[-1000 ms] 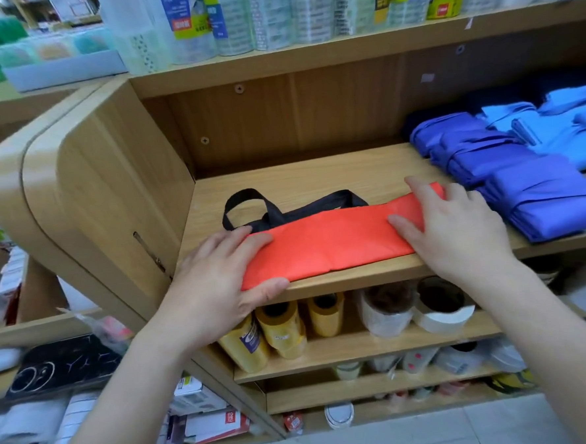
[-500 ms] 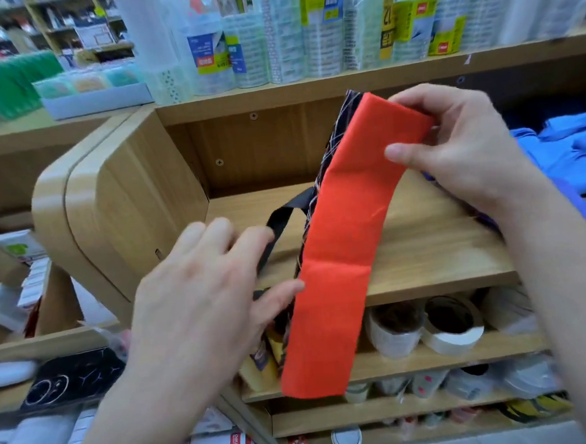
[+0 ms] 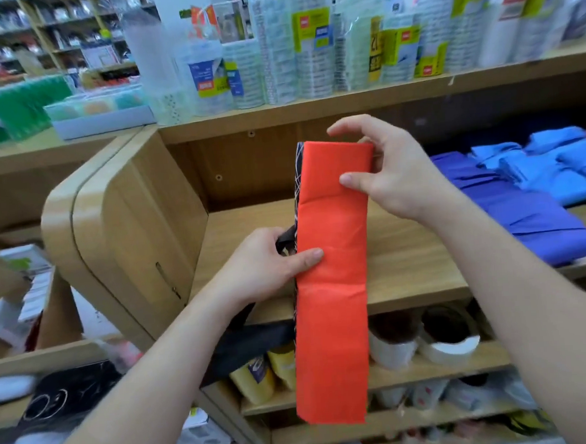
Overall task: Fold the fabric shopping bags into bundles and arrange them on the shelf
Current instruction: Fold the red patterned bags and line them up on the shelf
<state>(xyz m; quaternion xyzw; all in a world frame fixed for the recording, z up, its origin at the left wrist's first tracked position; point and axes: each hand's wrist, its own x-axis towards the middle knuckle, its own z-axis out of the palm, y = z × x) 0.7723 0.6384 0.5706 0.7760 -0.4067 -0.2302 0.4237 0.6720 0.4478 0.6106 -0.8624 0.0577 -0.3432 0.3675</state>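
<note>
Wooden shop shelving fills the scene, with a bare light-wood shelf board (image 3: 410,249) at mid height and wrapped stacks of disposable cups (image 3: 309,56) on the level above. A long, narrow, folded strip of orange-red fabric shopping bag (image 3: 335,315) hangs upright in the air in front of that board. Its lower end reaches down past the shelf below.

The right hand (image 3: 398,177) pinches the strip's top end, thumb on the near face and fingers curled over the top edge. The left hand (image 3: 263,268) grips the strip's left edge about halfway down, thumb pressed flat on the orange face and fingers wrapped behind. There the bag's black fabric handles (image 3: 247,344) gather and trail down to the left.

Folded dark-blue and light-blue fabric bags (image 3: 531,217) lie piled on the right part of the shelf. White tape rolls (image 3: 446,346) and yellow rolls (image 3: 259,375) sit on the lower level.
</note>
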